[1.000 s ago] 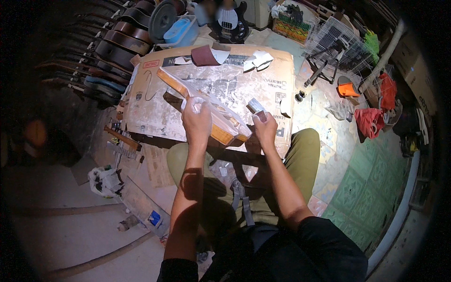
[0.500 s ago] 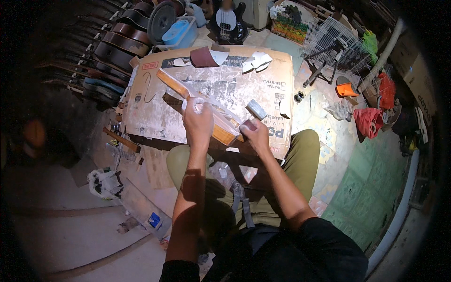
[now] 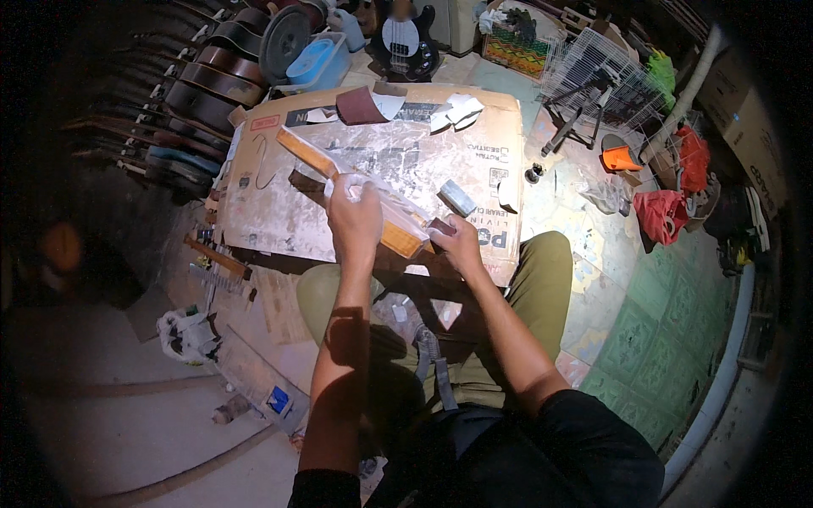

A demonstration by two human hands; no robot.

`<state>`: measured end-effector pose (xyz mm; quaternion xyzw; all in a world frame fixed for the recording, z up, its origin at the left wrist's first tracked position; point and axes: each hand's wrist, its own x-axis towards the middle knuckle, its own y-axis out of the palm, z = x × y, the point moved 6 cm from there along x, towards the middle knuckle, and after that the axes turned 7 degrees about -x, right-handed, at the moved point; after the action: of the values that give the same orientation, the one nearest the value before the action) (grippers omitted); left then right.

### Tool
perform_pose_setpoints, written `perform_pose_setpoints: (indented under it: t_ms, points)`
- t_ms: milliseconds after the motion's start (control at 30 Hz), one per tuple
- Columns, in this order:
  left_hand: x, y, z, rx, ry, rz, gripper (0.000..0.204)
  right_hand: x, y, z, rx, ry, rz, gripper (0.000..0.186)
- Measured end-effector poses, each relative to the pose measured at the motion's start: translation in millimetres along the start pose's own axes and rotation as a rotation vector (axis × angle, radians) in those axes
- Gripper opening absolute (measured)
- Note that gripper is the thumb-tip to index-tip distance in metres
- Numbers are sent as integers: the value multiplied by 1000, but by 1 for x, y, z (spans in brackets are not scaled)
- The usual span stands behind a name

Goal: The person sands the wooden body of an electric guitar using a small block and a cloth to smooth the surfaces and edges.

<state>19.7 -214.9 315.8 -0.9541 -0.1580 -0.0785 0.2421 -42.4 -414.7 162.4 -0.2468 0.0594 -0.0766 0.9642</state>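
Note:
My left hand (image 3: 354,216) is closed round a pale, dust-coated wooden guitar piece (image 3: 389,229) with yellow-orange edges, held slanting over the cardboard. My right hand (image 3: 460,244) pinches a small dark red-brown piece of sandpaper (image 3: 440,227) against the workpiece's right end. A grey block (image 3: 457,197) lies on the cardboard (image 3: 258,207) just above my right hand. A larger maroon abrasive sheet (image 3: 360,106) and torn white scraps (image 3: 457,113) lie along the far edge.
Guitars (image 3: 203,93) stand racked at left. A blue tub (image 3: 318,63) and black bass (image 3: 401,42) are behind the cardboard. A wire cage (image 3: 593,68), tripod (image 3: 576,114) and red bag (image 3: 660,216) stand at right. Assorted tools (image 3: 216,258) lie left of my knees.
My right hand has moved left and down onto the workpiece's right end with the sandpaper, away from the grey block. My left hand has stayed nearly in place.

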Motion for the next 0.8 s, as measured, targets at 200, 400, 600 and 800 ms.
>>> perform_pose_setpoints:
  t_ms: [200, 400, 600, 800]
  points:
    - [0, 11, -3, 19, -11, -5, 25, -4, -12, 2, 77, 56, -341, 25]
    - [3, 4, 3, 19, -83, 43, 26, -5, -12, -5, 199, 89, -152, 28]
    - [2, 9, 0, -5, -11, 9, 23, 5, -16, 16, -56, -123, -21, 26]
    - [4, 14, -6, -6, 14, 27, 23, 12, -23, 24, -209, -238, -47, 25]
